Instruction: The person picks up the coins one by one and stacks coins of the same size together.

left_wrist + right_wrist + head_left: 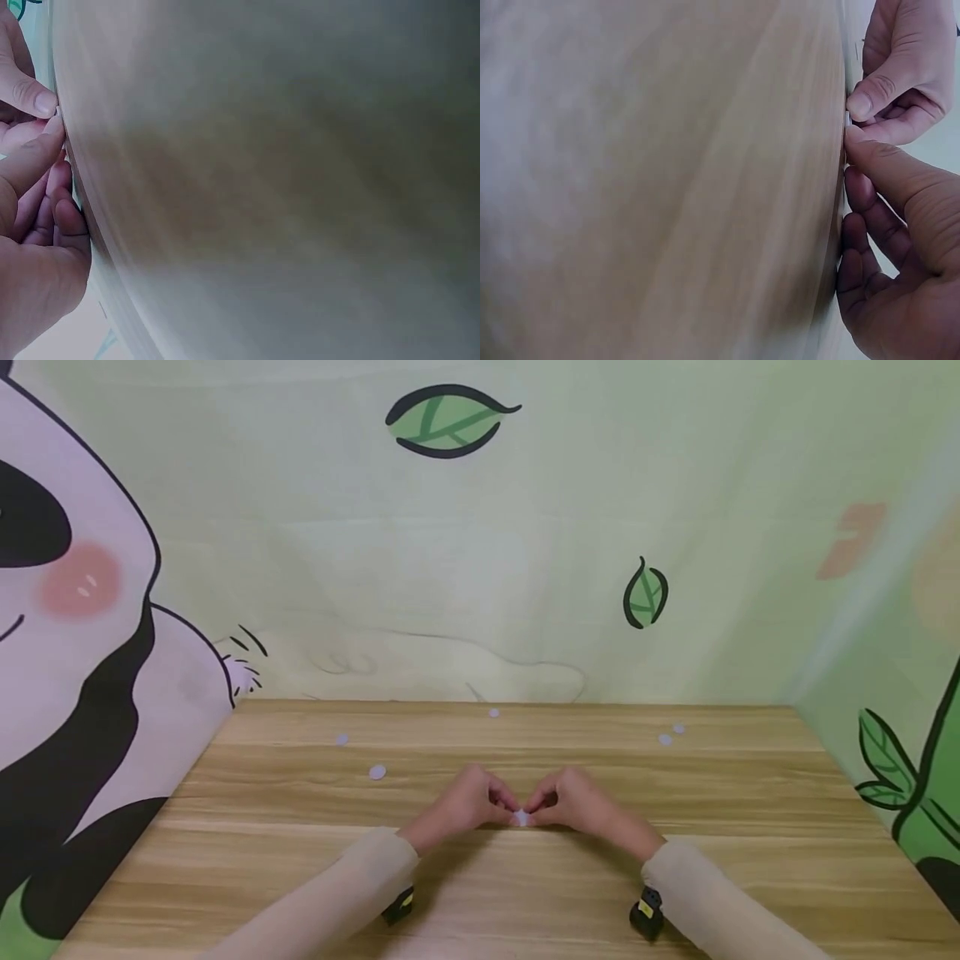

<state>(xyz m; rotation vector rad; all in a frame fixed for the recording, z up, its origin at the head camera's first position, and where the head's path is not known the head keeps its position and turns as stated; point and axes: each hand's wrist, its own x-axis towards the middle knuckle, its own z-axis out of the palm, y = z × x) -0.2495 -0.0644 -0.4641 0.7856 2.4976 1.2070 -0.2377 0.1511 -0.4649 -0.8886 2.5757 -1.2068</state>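
A: Both hands meet at ctr of the wooden surface [300, 860], near side. Left hand [465, 802] and right hand [573, 802] come together, knuckles up, fingertips touching over a small white disc [521, 817].

B: State of each grip?

A: Fingers curled on both. Left thumb and forefinger tip [41, 101] pinch one edge of the disc; right thumb and forefinger tip [860, 105] pinch the other. Grips nearly closed, only the thin disc between them. Remaining fingers tucked under, resting on the surface.

B: And where's the disc exactly?

A: Right on the surface, low, between the two hands, w/ hands touching or all but touching around it. In the wrist views it's barely visible, edge-on; can't tell whether it's lifted or lying flat.

B: Anything else out there?

A: More white discs scattered toward the far edge, well apart from the hands: one far left [377, 772], a smaller one beyond it [342, 739], one at far ctr [493, 712], a pair far right [665, 739]. Beige sleeves [360, 877] cover both forearms; black wrist cameras [648, 913] strapped beneath. Backdrop: green fabric [600, 510] w/ leaf prints and a cartoon panda [75, 610] at left.
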